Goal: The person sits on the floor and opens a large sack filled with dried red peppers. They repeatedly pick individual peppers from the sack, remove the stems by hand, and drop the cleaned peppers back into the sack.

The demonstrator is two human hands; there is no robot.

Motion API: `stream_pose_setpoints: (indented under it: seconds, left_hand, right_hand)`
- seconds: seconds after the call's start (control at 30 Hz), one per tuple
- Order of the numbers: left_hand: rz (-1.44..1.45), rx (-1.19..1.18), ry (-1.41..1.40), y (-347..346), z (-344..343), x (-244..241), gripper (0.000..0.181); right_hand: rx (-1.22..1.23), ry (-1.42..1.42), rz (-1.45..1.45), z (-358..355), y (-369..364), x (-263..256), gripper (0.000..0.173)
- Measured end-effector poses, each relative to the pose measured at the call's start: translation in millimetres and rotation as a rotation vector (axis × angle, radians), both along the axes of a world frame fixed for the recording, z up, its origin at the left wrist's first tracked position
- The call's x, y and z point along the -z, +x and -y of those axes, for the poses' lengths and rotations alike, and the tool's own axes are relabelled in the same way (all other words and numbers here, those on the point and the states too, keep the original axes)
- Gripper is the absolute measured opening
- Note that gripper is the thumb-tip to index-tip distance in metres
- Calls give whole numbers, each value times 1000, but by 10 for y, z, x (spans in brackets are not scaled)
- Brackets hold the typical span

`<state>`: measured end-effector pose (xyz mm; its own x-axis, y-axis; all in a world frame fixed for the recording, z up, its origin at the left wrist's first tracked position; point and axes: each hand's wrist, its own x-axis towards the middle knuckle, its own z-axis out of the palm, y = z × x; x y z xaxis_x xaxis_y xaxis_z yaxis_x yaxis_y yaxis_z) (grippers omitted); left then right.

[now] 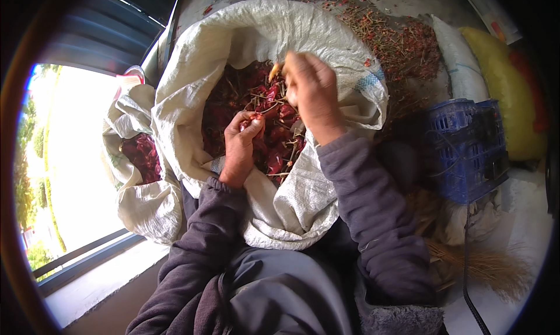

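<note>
My left hand (pixel 239 149) pinches a dried red chili pepper (pixel 246 124) between thumb and fingers, over the mouth of a large white woven sack (pixel 192 94). Inside the sack lie many dark red dried chili peppers (pixel 275 162) mixed with thin pale stems (pixel 286 153). My right hand (pixel 314 94) is raised above the sack's right half, its fingers curled and blurred by motion. A small yellowish piece (pixel 274 71) shows at its fingertips; whether it is held is too blurred to tell. The sack's rim is rolled outward, and its near edge lies by my lap.
A smaller white sack (pixel 151 212) of red chili peppers (pixel 143 158) stands at left by the bright opening. Stems and red scraps (pixel 393 46) cover the floor at upper right. Rightward are a blue plastic crate (pixel 455 155), a yellow sack (pixel 503 94), a straw broom (pixel 481 265) and a dark cord (pixel 466 256).
</note>
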<state>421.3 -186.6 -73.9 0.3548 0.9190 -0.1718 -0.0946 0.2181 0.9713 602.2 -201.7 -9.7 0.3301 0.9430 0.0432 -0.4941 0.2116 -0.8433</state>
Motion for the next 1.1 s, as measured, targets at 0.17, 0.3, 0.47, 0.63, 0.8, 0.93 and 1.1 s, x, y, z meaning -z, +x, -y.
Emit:
stream_pose_setpoints:
  seconds: [0.17, 0.3, 0.47, 0.63, 0.8, 0.93, 1.1]
  left_hand:
    - [103, 2, -68, 43, 23, -7, 10]
    - [226, 40, -133, -162, -10, -110, 11]
    - [-145, -144, 84, -606, -351, -489, 9]
    - [-603, -103, 185, -1004, -589, -621, 28]
    - [-1097, 192, 873, -892, -744, -260, 29]
    - [-1234, 237, 925, -703, -764, -184, 24]
    - [-919, -55, 648, -971, -709, -143, 12]
  right_hand:
    - [283, 147, -159, -112, 487, -113, 28]
    - [245, -163, 111, -2, 487, -49, 23]
    - [-396, 2, -25, 692, -37, -480, 45]
    - [-792, 696, -177, 1213, -392, -851, 27]
    - [-708, 711, 85, 1315, -600, -976, 25]
    - [-335, 468, 584, 926, -355, -834, 22]
    - [-47, 151, 970, 41, -130, -214, 55]
